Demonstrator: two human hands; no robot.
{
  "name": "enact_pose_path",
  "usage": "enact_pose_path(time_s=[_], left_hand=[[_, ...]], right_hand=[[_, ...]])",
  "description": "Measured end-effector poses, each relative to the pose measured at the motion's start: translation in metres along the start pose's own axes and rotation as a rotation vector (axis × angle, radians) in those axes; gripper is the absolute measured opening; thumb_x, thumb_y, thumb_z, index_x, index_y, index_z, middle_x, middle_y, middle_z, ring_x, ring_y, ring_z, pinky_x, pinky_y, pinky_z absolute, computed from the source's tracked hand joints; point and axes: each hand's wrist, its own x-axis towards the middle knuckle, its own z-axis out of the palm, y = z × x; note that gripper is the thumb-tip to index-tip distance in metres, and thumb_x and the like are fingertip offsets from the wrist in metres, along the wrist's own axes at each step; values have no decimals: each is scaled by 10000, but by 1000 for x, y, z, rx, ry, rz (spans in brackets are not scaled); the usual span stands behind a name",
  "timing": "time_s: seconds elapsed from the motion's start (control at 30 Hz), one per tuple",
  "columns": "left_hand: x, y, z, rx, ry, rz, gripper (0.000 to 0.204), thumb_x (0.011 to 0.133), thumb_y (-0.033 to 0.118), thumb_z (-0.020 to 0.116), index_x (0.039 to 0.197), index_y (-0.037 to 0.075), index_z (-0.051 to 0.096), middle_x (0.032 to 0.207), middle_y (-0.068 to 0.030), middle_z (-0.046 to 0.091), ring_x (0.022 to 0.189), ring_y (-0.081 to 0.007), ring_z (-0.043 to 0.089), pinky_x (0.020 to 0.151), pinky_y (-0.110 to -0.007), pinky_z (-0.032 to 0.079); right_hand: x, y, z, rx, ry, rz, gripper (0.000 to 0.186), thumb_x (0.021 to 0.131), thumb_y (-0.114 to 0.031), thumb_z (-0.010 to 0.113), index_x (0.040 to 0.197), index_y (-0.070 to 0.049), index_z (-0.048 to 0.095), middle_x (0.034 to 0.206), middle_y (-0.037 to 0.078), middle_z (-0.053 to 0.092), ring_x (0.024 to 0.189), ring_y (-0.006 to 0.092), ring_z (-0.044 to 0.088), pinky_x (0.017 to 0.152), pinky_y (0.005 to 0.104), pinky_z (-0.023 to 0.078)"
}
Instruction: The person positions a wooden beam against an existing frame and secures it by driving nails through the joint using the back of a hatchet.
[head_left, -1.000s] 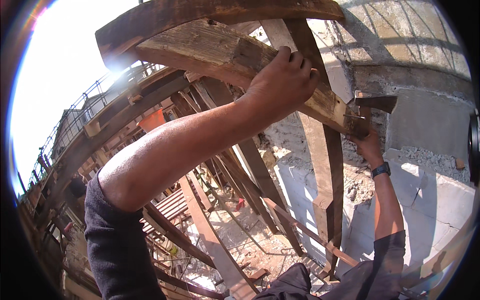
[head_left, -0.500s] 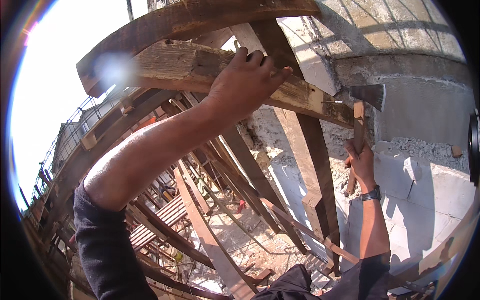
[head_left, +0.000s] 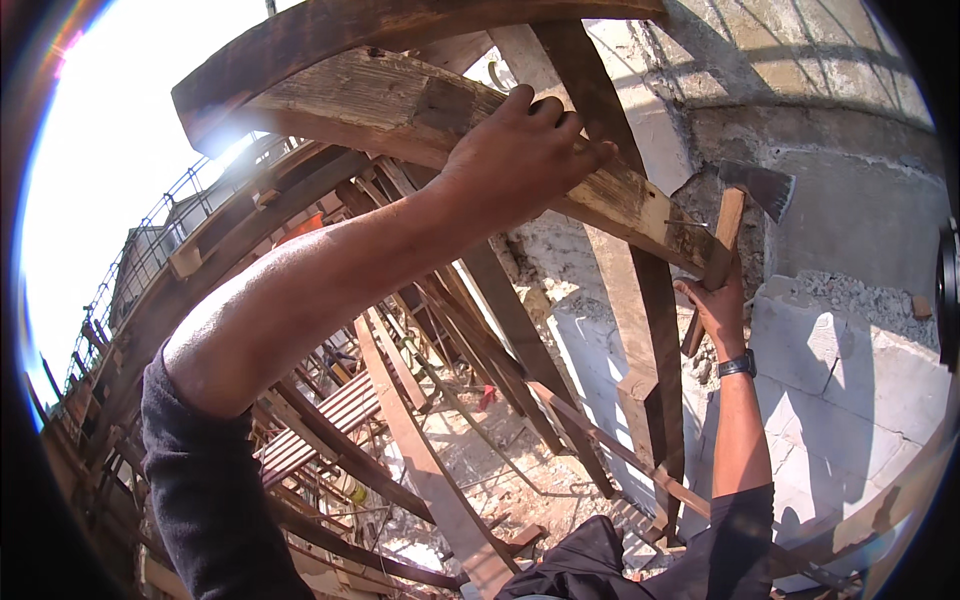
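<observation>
My left hand (head_left: 510, 165) is closed over a weathered, squared timber beam (head_left: 370, 110), which slants down from upper left to the right beneath a darker curved timber (head_left: 310, 35). My right hand (head_left: 718, 305) grips the wooden handle (head_left: 724, 225) of an axe, its dark flat head (head_left: 766, 187) up beside the beam's right end. A nail (head_left: 688, 223) sticks out of that end, close to the handle. A long upright timber (head_left: 640, 320) runs down behind the beam.
A rough concrete and block wall (head_left: 830, 390) fills the right side. Below are curved wooden ribs (head_left: 420, 450), slatted planks (head_left: 320, 420) and a rubble-strewn floor (head_left: 510, 490). Metal railings (head_left: 180, 200) and bright sky line the left, with an orange object (head_left: 298, 228) partly behind my left arm.
My right hand first dropped slightly, bringing the axe handle into view in front of the beam's end, then shifted a little right and up. My left hand stays on the beam.
</observation>
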Motion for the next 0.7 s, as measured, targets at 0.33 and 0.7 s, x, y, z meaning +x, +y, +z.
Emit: enact_pose_path(time_s=[0.33, 0.7], left_hand=[[1, 5, 0, -10, 1, -18, 623, 862, 212, 696, 1446, 294, 497, 1194, -51, 636, 1135, -209, 594, 974, -401, 448], [16, 4, 4, -47, -28, -54, 629, 856, 163, 687, 1443, 291, 500, 1308, -83, 593, 1174, -247, 590, 1006, -430, 438]], right_hand=[[24, -2, 6, 46, -127, 309, 668, 721, -171, 904, 1257, -11, 539, 1011, 46, 683, 762, 108, 652, 544, 256, 518], [38, -2, 1, 38, -106, 321, 608, 727, -150, 882, 1224, -14, 559, 950, 40, 672, 750, 113, 646, 540, 262, 526]])
